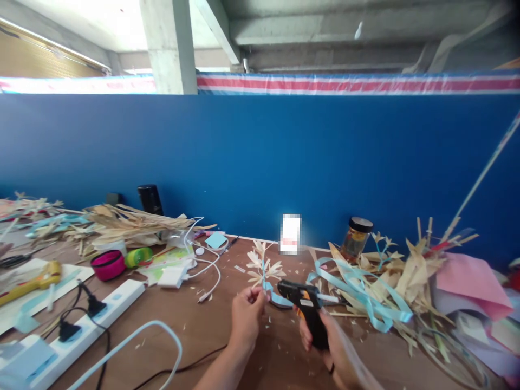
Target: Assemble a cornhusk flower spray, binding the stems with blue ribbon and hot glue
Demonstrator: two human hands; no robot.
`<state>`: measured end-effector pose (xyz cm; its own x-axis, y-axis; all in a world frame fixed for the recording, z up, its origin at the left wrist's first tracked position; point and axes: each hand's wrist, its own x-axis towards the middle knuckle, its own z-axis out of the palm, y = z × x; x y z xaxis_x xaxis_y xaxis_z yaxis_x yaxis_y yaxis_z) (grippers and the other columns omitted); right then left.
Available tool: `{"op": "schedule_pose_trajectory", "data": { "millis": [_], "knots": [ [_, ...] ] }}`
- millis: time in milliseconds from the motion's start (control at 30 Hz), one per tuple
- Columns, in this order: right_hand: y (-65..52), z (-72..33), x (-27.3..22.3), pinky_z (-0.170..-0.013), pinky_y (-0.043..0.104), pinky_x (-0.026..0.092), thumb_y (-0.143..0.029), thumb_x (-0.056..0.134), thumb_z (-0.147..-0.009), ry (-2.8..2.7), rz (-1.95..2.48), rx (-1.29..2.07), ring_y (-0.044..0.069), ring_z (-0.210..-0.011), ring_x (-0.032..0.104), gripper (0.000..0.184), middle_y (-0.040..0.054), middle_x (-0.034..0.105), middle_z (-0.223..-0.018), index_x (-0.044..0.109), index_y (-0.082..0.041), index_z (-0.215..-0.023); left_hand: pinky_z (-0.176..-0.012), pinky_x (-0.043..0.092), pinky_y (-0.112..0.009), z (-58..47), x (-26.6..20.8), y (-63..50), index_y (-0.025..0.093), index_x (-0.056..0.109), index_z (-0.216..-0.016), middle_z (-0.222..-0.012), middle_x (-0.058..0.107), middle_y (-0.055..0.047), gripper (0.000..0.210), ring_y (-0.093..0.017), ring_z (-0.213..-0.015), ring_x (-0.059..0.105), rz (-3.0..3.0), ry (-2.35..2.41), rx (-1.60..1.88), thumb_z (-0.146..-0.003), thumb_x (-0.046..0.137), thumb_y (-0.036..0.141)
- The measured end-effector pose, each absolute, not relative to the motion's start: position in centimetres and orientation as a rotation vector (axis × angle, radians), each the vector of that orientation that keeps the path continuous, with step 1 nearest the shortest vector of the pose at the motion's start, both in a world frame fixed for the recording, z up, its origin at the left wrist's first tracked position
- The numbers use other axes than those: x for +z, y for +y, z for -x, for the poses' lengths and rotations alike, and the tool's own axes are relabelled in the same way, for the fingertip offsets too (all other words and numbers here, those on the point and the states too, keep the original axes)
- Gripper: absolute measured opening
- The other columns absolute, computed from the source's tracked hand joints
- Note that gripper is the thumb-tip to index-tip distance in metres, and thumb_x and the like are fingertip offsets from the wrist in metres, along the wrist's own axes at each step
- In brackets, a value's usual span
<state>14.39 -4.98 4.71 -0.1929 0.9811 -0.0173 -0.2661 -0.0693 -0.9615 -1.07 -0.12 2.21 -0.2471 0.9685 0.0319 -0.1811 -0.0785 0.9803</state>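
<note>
Between the fingertips of my left hand (247, 315) is the stem of a sprig of pale dried-husk petals (262, 265), which stands upright. Light blue wrapping shows on its stem, and a light blue strip (279, 299) trails from it to the right. My right hand (325, 333) is wrapped round the handle of a black glue gun (309, 311) with an orange trigger. The gun's nozzle points left toward the sprig, close to my left fingers; I cannot tell whether it touches the strip. A pale glue stick (329, 298) sticks out of the gun's rear.
Blue ribbon (382, 303) and dried husks (416, 268) lie right, near a black-lidded jar (354, 238) and pink paper (473, 281). A white power strip (93, 325), cables, a pink tape roll (109, 264) and a yellow glue gun (44, 277) lie left. A blue partition (252, 162) stands behind.
</note>
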Motion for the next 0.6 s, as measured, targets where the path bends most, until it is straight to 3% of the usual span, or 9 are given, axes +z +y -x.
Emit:
{"op": "schedule_pose_trajectory", "data": {
  "millis": [167, 600],
  "knots": [
    [-4.66, -14.48, 4.48, -0.048, 0.024, 0.034, -0.06, 0.027, -0.081, -1.12, 1.009, 1.346, 0.011, -0.048, 0.038, 0.054, -0.002, 0.043, -0.052, 0.055, -0.013, -0.084, -0.041, 0.028, -0.018, 1.12, 2.62, -0.44, 0.013, 0.06, -0.057, -0.042, 0.048, 0.004, 0.023, -0.008, -0.04, 0.039, -1.129, 1.337, 1.596, -0.063, 0.064, 0.035],
    [-4.87, -14.5, 4.4, -0.053, 0.025, 0.034, -0.054, 0.027, -0.084, -1.333, 1.093, 1.182, 0.012, -0.052, 0.041, 0.052, -0.0015, 0.045, -0.055, 0.056, -0.012, -0.089, -0.04, 0.026, -0.018, 1.04, 1.92, -0.22, 0.014, 0.058, -0.058, -0.043, 0.048, 0.005, 0.024, -0.007, -0.039, 0.037, -1.106, 1.312, 1.58, -0.063, 0.064, 0.037]
  ]
}}
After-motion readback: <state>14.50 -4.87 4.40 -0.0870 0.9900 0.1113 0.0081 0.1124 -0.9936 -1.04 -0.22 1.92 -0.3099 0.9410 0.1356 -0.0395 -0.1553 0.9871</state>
